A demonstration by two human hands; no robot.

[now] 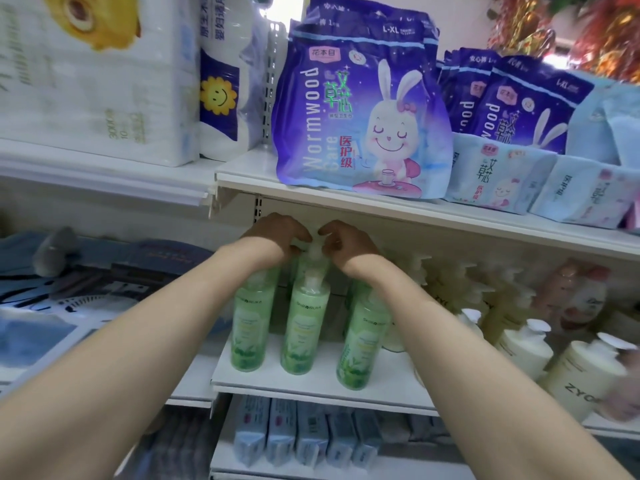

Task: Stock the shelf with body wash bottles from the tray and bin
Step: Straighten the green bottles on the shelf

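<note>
Both hands are reaching deep under the upper shelf board: the left hand (277, 233) and the right hand (346, 242) are closing from either side on the pump top of a green body wash bottle (313, 261) standing at the back of the shelf (311, 379), their fingers curling round its white head. This looks like the placing step, with the bottle being settled or its pump being turned to face forward behind the front row. The next move is probably calling for a gentle release and a straight withdrawal of both arms, since the forearms are passing just beside the front bottles and could be tipping them. Three green bottles are standing in the front row, with at least two more partly hidden behind them; the full count cannot be told. To the right, three cream pump bottles (523, 351) are showing. Neither tray nor bin is appearing in view.
</note>
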